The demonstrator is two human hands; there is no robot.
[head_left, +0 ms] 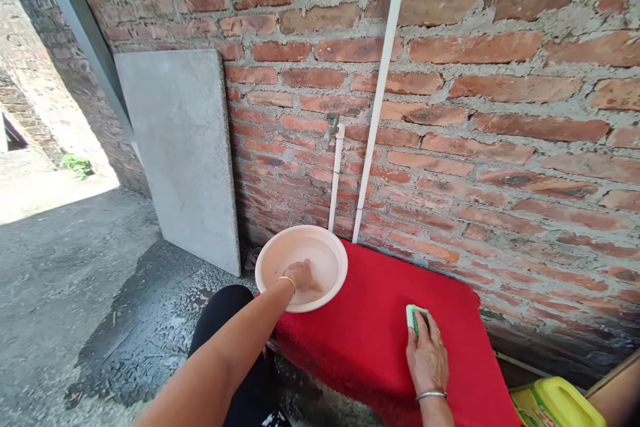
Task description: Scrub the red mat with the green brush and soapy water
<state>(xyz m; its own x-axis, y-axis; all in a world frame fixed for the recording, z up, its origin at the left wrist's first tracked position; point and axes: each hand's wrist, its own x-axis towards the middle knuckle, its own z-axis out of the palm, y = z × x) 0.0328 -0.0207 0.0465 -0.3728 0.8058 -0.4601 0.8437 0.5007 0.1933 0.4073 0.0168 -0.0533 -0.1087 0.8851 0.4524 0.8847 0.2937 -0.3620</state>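
A pale pink basin (265, 280) with water in it stands at the left end of a table draped in a red cloth (380, 293). My left hand (300, 275), a yellow bangle at its wrist, reaches down into the basin's water. Its thumb stands apart from the fingers, which are partly under the surface, and I see nothing held there. On the right part of the cloth, my right hand (429, 357) is closed over a light green scrubbing brush (411, 315). The brush rests against the red cloth, its dark green bristle side partly showing.
A brick wall (500, 127) rises behind the table. Before it are a tap (331, 125) on a short white pipe and a tall white pipe (383, 80). A grey slab (180, 160) leans at left above wet concrete. A yellow jug (557, 403) stands at lower right.
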